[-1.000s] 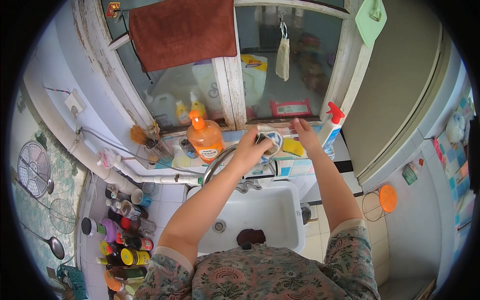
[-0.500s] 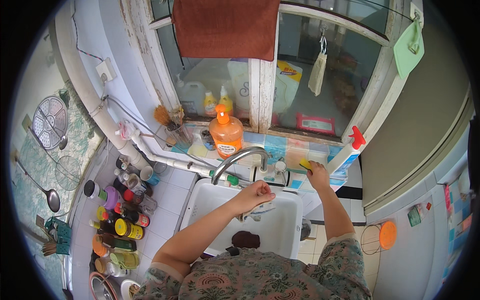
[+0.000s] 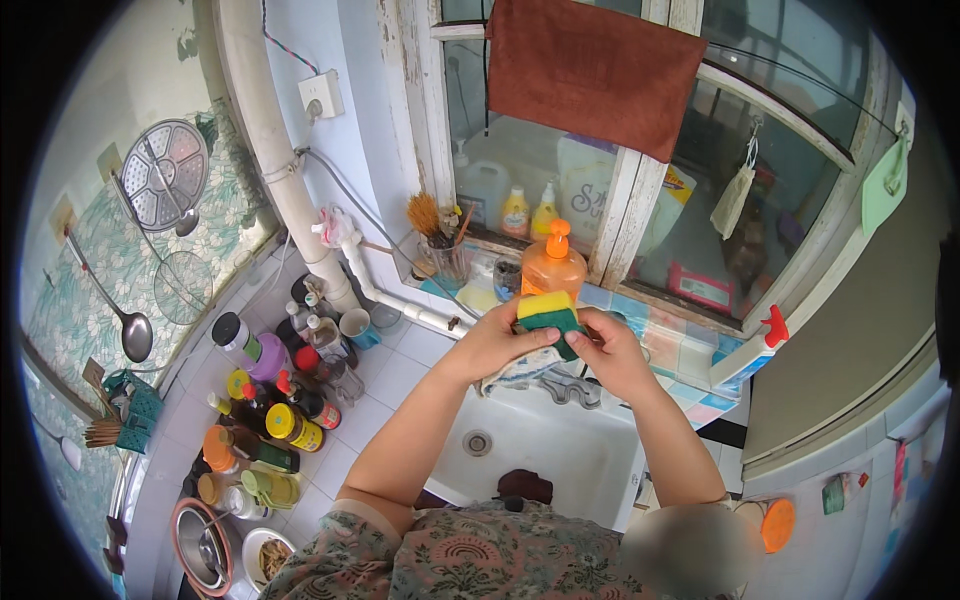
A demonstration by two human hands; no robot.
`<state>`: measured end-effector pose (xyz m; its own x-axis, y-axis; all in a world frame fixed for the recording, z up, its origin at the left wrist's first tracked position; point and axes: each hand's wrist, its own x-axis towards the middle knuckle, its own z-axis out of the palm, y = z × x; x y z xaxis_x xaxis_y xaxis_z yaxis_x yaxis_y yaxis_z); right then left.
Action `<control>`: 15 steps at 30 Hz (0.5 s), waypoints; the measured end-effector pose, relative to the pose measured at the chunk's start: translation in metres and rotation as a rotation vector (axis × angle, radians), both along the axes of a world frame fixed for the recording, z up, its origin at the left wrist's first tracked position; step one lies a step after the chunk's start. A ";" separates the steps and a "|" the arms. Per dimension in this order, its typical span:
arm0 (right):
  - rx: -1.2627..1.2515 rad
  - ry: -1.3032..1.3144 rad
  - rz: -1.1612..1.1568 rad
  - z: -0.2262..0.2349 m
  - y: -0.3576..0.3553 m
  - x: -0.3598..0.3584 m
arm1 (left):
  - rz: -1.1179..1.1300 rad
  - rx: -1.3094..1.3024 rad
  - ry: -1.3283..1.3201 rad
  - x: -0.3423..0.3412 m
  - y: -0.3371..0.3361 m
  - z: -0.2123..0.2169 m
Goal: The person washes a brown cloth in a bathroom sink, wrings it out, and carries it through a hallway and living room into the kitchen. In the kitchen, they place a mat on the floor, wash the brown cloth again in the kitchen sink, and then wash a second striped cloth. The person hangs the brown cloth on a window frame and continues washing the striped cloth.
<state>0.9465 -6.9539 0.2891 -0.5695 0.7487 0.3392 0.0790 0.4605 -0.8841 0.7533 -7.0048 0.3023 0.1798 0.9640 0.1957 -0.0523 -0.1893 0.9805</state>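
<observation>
A yellow and green scrubbing sponge [image 3: 548, 310] is held up between my two hands, above the far side of the white sink [image 3: 590, 455]. My left hand [image 3: 492, 345] grips its left side, thumb across the green face. A damp-looking pale cloth with blue marks [image 3: 515, 373] hangs below that same hand, apparently held in it too. My right hand [image 3: 612, 352] pinches the sponge's lower right corner. Behind the hands stands an orange pump bottle [image 3: 553, 270] on the tiled sill. Most of the tap is hidden by my hands.
A dark brown item [image 3: 525, 487] lies near the sink's front edge, right of the drain [image 3: 478, 442]. Bottles and jars [image 3: 290, 425] crowd the left counter. A white spray bottle with a red trigger [image 3: 745, 358] stands right. A glass of brushes [image 3: 445, 255] sits by the window.
My right hand has brought the sponge left from the sill beside the tap to my left hand, and both now hold it. The whole view has swung left.
</observation>
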 end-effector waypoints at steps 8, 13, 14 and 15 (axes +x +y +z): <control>0.290 -0.230 -0.411 -0.006 0.074 -0.051 | 0.494 0.057 0.286 -0.105 0.086 -0.059; 0.266 -0.320 -0.411 -0.007 0.062 -0.062 | 0.654 0.113 0.474 -0.115 0.149 -0.092; 0.276 -0.347 -0.419 -0.008 0.061 -0.063 | 0.662 0.099 0.501 -0.113 0.162 -0.095; 0.264 -0.365 -0.422 -0.005 0.059 -0.064 | 0.681 0.053 0.550 -0.109 0.171 -0.095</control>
<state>0.8821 -6.8948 0.2839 -0.3571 0.8519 0.3831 0.5778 0.5237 -0.6260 0.6445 -6.8338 0.2069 -0.3499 0.8880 0.2983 0.5662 -0.0532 0.8225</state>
